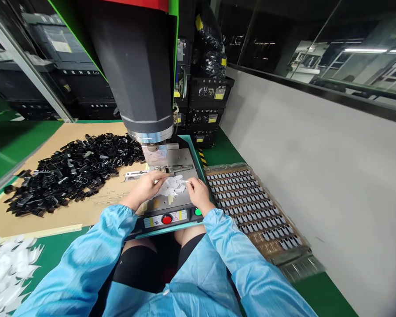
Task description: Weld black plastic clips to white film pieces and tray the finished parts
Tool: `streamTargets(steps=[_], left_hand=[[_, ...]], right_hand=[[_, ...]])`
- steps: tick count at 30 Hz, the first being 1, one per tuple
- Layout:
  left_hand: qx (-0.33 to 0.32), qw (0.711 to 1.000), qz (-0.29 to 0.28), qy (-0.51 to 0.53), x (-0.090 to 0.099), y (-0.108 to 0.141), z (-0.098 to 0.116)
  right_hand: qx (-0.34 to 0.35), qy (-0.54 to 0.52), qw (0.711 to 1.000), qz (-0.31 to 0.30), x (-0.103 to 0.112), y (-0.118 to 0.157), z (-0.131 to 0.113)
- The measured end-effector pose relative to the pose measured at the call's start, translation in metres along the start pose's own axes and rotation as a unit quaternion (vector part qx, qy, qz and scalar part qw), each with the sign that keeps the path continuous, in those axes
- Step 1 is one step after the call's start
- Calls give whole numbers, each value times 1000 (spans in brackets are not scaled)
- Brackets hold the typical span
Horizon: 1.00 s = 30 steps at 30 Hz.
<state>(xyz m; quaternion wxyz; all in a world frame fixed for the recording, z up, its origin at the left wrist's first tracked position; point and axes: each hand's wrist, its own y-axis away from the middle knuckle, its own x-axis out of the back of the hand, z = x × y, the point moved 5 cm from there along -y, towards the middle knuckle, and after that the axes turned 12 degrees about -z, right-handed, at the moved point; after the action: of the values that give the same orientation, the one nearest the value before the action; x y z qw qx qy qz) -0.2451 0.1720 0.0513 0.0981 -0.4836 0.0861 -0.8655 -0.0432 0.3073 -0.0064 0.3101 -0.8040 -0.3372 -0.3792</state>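
Note:
My left hand (pixel 147 189) reaches to the front of a metal fixture (pixel 180 167) beneath the press head (pixel 153 132). Its fingers are pressed together at the tips, and what they hold, if anything, is too small to make out. To the right, my right hand (pixel 199 192) pinches a small white plastic piece (pixel 184 181) between thumb and forefinger. Between both hands, a loose heap of white plastic pieces (pixel 172 188) lies on the machine's metal bed (pixel 185 155).
A red button (pixel 166 219) and a green button (pixel 198 212) sit on the machine's front edge. Black clips (pixel 72 167) are piled at left, more white pieces (pixel 8 268) nearer. A tray with rows of parts (pixel 251 200) lies right, beside a wall (pixel 303 145). Black crates (pixel 206 94) stand behind.

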Motion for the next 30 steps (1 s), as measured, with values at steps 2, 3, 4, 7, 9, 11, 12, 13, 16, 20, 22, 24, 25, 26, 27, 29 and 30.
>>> streamTargets(steps=[2, 3, 4, 7, 9, 11, 12, 13, 16, 20, 22, 24, 25, 26, 27, 29, 30], left_hand=[[20, 998, 53, -6, 8, 21, -15], [31, 997, 75, -9, 9, 29, -23], [41, 995, 93, -12, 10, 34, -31], [60, 990, 121, -31, 8, 32, -50], [65, 991, 109, -51, 3, 20, -57], [60, 993, 81, -69, -3, 6, -60], [54, 993, 68, -75, -5, 1, -60], [49, 994, 57, -78, -6, -3, -60], [26, 994, 31, -100, -9, -6, -60], [13, 987, 5, -162, -9, 0, -56], [30, 983, 9, -179, -8, 1, -53], [48, 980, 9, -195, -7, 1, -48], [56, 978, 7, -201, -7, 0, -45], [62, 977, 3, -205, -7, 0, -42], [67, 977, 0, -204, -8, 0, -39], [73, 979, -3, -189, -10, 2, -34], [74, 981, -1, -179, -10, 6, -32]], right_hand=[[23, -16, 999, 17, 3, -3, -6], [33, -20, 999, 24, 4, -7, -10], [42, -20, 998, 28, 4, -12, -16], [57, 4, 998, 19, -2, -34, -38], [54, 37, 998, 3, -11, -52, -54], [50, 72, 996, -14, -20, -67, -66], [50, 89, 995, -23, -25, -73, -71], [50, 103, 993, -32, -29, -78, -75], [55, 140, 987, -60, -36, -83, -83], [75, 177, 978, -78, -36, -78, -93], [84, 178, 977, -86, -35, -75, -96], [88, 174, 976, -94, -35, -75, -98], [89, 174, 976, -96, -36, -75, -99], [90, 175, 976, -96, -36, -75, -99], [90, 177, 975, -95, -36, -76, -100], [94, 177, 975, -95, -37, -76, -100], [95, 175, 975, -95, -37, -75, -101]])
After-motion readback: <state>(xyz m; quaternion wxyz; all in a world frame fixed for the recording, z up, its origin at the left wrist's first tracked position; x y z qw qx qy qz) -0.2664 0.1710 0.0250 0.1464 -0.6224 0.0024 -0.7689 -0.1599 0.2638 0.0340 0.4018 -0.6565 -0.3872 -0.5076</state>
